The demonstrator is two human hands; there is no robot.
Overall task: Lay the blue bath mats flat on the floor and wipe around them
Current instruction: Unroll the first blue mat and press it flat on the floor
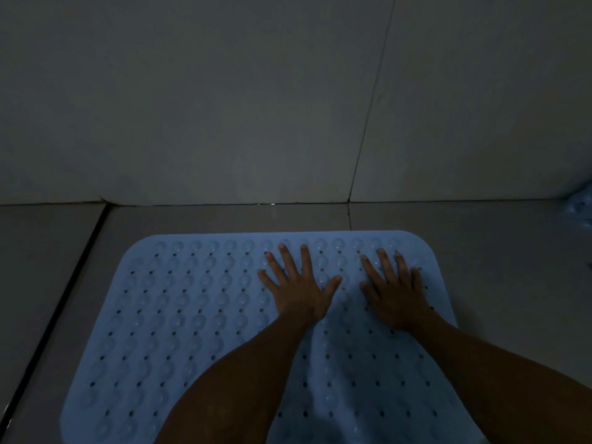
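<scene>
Grip: none taken. Both palms lie flat, fingers straight and spread, holding nothing; left hand (pixel 296 283) and right hand (pixel 395 291) press side by side on the far right part of the blue bath mat (pixel 198 315).

Item: mat, pale blue, rounded corners, rows of raised bumps and small drain holes. Position: spread on the tiled floor (pixel 496 251), its far edge near the wall (pixel 224 107) but apart from it, a bare strip of tile between. Near edge runs out of view below my forearms.

Further stock: a scrap of something blue (pixel 581 203) at the right margin, by the foot of the wall; possibly a second mat, too little shows for me to tell. Dark channel or joint (pixel 64 299) running along the floor to the left of the mat.

Step in hand, as I judge it: seating the mat flat.

Method notes: I should keep my fingers splayed and my weight low, sweep outward from the middle toward each edge so trapped air leaves through the holes, then work the left half, which my hands have not reached. Corners last. No cloth in sight; wiping not yet begun, by the look of it.
</scene>
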